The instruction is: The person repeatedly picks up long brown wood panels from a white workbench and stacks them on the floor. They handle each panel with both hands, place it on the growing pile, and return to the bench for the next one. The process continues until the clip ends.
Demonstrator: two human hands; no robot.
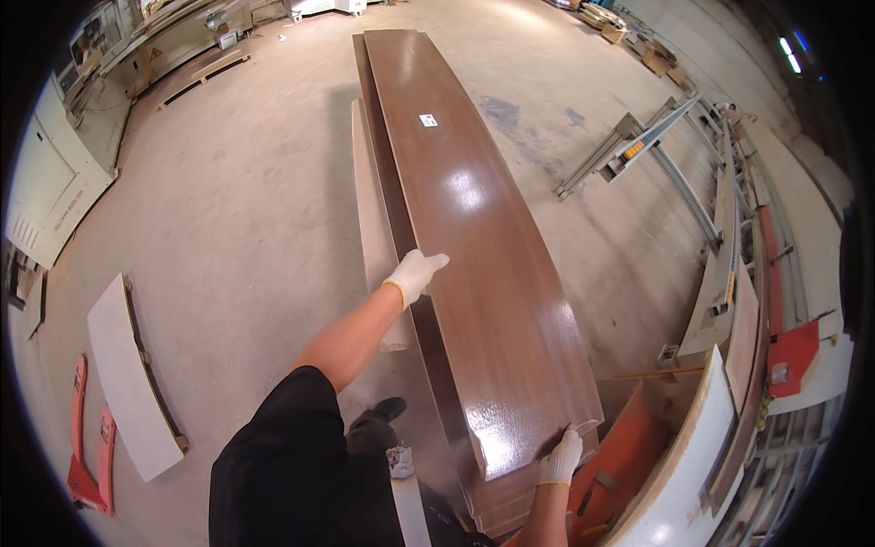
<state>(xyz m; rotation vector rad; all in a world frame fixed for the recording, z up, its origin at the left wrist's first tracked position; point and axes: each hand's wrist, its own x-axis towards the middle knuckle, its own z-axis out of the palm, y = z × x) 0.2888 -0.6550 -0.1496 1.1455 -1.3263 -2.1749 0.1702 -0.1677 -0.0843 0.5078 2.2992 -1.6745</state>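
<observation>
A long, glossy brown wood-grain panel (474,246) with a small white label (428,120) lies on top of a stack of similar brown panels (441,374). It is set a little askew, so the ones below show along its left side and near end. My left hand (417,275), in a white knit glove with a yellow cuff, is closed round the top panel's left edge, thumb on the upper face. At the near right corner, my right hand (562,458), gloved alike, grips the panel's end; its fingers are partly hidden.
A pale board (372,228) lies along the stack's left side. Further left are a white board (137,378) and a red pallet jack (91,447). On the right stand a metal frame (656,146), an orange surface (615,456) and a leaning white panel (684,456). Machines (59,173) line the far left.
</observation>
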